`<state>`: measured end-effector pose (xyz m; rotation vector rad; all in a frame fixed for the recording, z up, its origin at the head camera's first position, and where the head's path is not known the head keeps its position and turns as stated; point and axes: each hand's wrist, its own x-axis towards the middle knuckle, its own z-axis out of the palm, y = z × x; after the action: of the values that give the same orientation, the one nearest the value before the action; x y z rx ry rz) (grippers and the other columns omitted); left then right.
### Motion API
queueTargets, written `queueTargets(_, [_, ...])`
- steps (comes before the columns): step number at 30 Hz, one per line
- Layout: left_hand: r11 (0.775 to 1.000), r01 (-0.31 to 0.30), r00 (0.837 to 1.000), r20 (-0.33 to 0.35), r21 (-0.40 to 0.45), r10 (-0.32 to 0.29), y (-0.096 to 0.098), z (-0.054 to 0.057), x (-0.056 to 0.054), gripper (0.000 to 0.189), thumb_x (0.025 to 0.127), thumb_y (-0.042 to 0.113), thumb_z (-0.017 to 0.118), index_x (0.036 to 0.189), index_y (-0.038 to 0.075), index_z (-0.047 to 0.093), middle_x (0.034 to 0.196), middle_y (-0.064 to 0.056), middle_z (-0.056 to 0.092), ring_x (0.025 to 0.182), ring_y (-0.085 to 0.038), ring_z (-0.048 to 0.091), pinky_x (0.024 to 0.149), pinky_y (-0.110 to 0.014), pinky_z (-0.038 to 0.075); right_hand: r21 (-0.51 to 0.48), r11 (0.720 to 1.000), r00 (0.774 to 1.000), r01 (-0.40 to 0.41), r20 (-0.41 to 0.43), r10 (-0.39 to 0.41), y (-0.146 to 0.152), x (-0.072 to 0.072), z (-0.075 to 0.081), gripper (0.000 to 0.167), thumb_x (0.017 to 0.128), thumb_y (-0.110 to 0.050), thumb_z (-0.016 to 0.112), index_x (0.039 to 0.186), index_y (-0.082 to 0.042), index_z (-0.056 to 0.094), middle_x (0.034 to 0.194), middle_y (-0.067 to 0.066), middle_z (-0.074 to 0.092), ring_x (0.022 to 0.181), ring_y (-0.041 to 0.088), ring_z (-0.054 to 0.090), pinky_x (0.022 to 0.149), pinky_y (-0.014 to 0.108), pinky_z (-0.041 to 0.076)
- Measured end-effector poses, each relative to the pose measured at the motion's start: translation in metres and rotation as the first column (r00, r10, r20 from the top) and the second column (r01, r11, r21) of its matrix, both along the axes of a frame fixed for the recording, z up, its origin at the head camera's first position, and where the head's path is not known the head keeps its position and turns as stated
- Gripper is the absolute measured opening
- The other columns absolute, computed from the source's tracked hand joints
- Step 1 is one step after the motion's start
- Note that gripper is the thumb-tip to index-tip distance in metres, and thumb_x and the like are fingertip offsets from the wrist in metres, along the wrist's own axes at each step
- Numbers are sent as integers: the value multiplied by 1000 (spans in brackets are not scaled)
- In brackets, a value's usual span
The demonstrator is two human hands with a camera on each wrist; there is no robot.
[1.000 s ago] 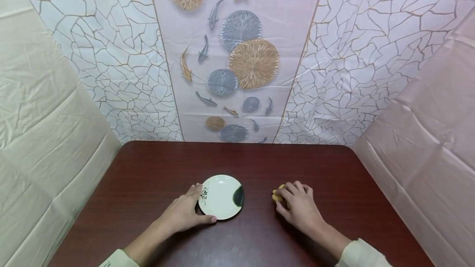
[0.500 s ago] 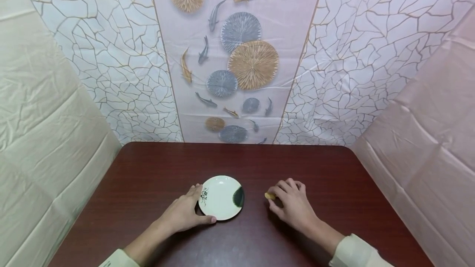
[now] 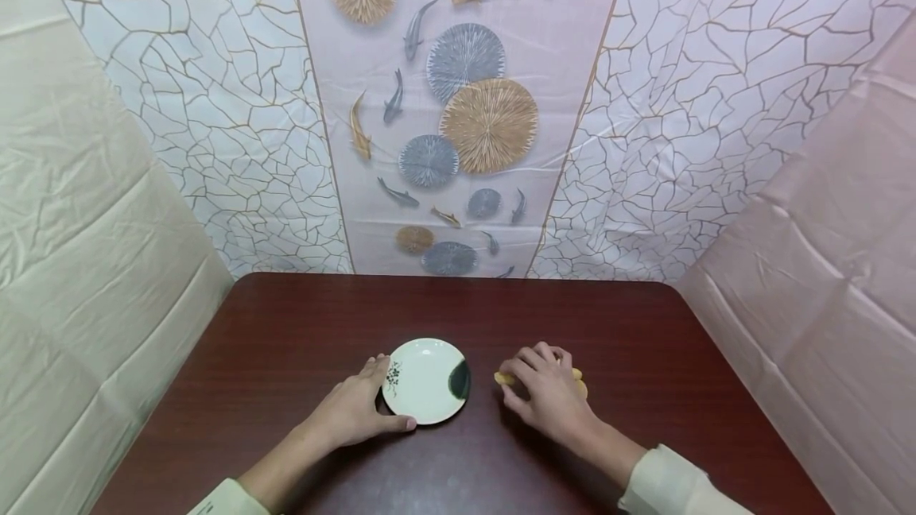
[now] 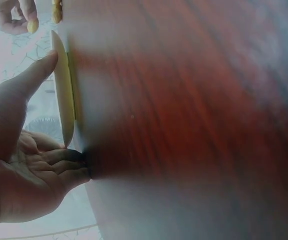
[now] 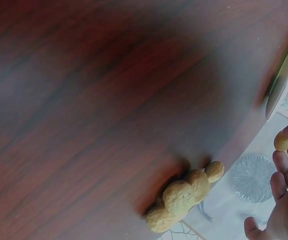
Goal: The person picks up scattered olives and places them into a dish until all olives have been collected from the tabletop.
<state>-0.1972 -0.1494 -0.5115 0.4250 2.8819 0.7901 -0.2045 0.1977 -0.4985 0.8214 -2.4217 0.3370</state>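
A round white plate (image 3: 427, 388) with a dark green patch and a small dark flower print lies on the table. My left hand (image 3: 354, 412) holds its left side, thumb at the near rim and fingers along the far left rim. To the plate's right, my right hand (image 3: 547, 397) pinches a small yellow-brown peanut-like piece (image 3: 504, 378) between thumb and fingertips. The right wrist view shows this piece (image 5: 282, 142) raised off the table. Several similar lumpy pieces (image 5: 179, 197) sit in a cluster, partly hidden behind the right hand in the head view.
The dark red-brown wooden table (image 3: 458, 308) has rounded far corners. A patterned cloth (image 3: 494, 125) with fish and round leaf shapes hangs behind it. Plain pale cloth walls (image 3: 809, 261) close in both sides.
My right hand has moved left toward the plate with the pinched piece, uncovering the cluster to its right. The left hand and the plate have stayed put.
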Motion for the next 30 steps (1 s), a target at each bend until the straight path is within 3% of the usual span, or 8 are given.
queueTargets(13, [1000, 7, 1000, 11, 12, -7, -1, 3, 0, 129, 78, 67, 92, 168, -8, 37, 172, -34, 40, 161, -50, 43, 123, -68, 45, 40, 999, 999, -4, 46, 2, -17, -4, 4, 22, 86, -21, 93, 103, -22, 79, 100, -7, 71, 95, 16, 58, 94, 64, 53])
queueTargets(30, [1000, 8, 1000, 22, 21, -8, 0, 5, 0, 129, 79, 65, 93, 168, -9, 36, 172, -35, 40, 161, -51, 41, 124, -71, 43, 23, 998, 993, -52, 107, 49, -37, -11, 4, 21, 89, -23, 92, 105, -20, 79, 102, -5, 72, 98, 20, 59, 95, 65, 53])
